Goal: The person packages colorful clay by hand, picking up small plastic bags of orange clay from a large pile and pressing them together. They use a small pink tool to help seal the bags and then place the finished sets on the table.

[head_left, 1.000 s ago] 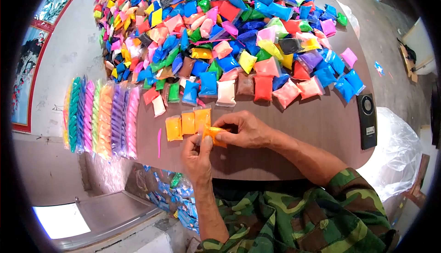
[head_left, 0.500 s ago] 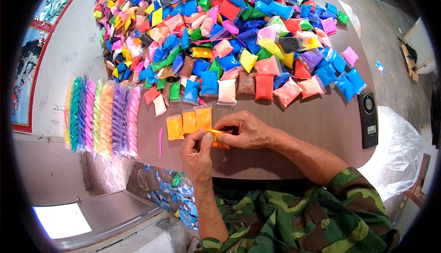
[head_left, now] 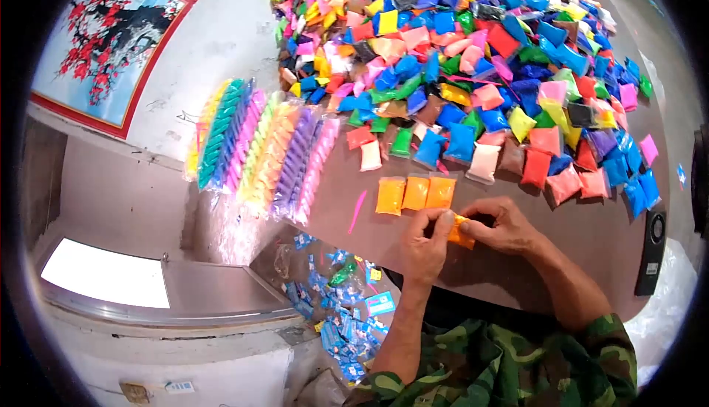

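Observation:
Between my two hands is a small orange clear-wrapped packet [head_left: 461,233], held just above the table near its front edge. My left hand [head_left: 426,248] pinches its left end with thumb and fingers. On the other end, my right hand [head_left: 505,227] is closed, thumb toward the left hand. Fingers cover part of the packet. Just beyond the hands, three orange packets [head_left: 416,193] lie side by side in a row. A thin pink plastic stick [head_left: 357,211] rests to their left.
A large heap of many-coloured packets [head_left: 473,52] covers the far table. Long bags of twisted coloured pieces [head_left: 273,152] lie at the left edge. A dark phone-like device [head_left: 651,252] is at the right edge. Blue wrappers [head_left: 347,333] litter the floor below.
The view has swung left, so the table and hands appear further right and more floor shows. Both hands still hold the orange packet.

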A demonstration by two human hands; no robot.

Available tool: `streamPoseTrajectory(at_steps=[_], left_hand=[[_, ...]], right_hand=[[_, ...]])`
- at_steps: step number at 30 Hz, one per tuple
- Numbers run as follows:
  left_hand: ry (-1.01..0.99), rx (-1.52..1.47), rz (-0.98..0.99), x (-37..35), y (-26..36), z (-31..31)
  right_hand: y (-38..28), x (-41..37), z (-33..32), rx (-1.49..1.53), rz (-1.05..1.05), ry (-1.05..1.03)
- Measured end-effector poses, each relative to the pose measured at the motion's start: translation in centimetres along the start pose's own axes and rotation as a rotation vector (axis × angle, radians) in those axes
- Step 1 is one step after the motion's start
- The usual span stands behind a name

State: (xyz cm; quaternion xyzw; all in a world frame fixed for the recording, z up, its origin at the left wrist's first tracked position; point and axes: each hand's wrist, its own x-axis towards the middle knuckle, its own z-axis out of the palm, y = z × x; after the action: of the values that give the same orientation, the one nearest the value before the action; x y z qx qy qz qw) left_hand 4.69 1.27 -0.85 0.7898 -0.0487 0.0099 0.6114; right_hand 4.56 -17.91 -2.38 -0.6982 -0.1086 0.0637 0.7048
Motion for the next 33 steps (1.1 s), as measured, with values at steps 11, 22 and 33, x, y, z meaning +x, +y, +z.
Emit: streamPoseTrajectory(at_steps=[11,22,33], left_hand=[[-0.056,-0.162,-0.138,-1.1,-0.4,0.4],[-0.030,-0.247,-0.208,-1.5,-0.1,1.3],[-0.038,0.025,-0.088,-1.2,-0.5,0.7]], right_hand=[[-0.3,0.1,0.3,0.165,0.028,0.073],[-0.5,0.1,-0.1,0.143,0.054,0.126],[0.5,0.3,-0.6,0.101,0.063,0.001]])
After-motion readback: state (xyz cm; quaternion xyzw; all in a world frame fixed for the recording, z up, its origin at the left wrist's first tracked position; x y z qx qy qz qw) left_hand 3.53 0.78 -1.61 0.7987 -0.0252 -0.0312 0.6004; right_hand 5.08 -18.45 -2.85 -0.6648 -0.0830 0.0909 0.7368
